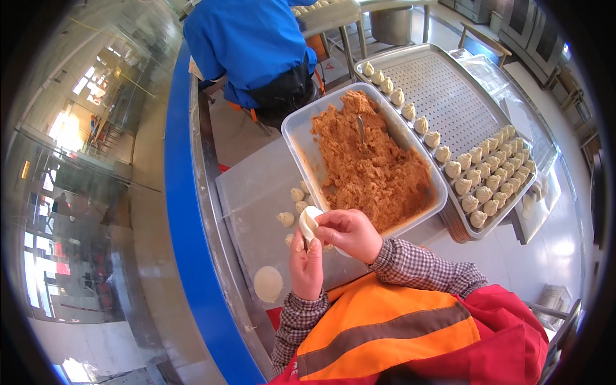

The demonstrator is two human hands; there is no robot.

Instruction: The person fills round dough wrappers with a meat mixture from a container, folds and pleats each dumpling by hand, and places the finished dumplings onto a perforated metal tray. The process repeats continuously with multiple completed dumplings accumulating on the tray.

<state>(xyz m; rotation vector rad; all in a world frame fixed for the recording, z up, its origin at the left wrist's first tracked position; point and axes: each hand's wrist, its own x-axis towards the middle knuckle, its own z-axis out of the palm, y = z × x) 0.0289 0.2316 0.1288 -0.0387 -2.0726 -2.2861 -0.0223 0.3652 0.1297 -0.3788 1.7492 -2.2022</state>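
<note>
Between both hands, above the metal work surface (pixel 250 192), is a folded dough wrapper (pixel 309 222). My left hand (pixel 308 264) supports it from below with thumb and fingers. The fingertips of my right hand (pixel 350 233) pinch its right edge. Whether filling lies inside is hidden. Just beyond my hands stands a clear plastic tub (pixel 297 139) of orange-brown minced filling (pixel 375 163), with a metal utensil (pixel 361 130) stuck in it. Several pleated dumplings (pixel 285 219) sit left of the tub, some partly covered by my hands. A flat round wrapper (pixel 268 284) lies left of my left hand.
To the right, a perforated metal tray (pixel 433 82) holds rows of pleated dumplings (pixel 463 186) atop stacked trays. A co-worker in a blue top (pixel 250 43) sits beyond the tub. A blue ledge (pixel 187 240) and glass (pixel 86 216) border the left side.
</note>
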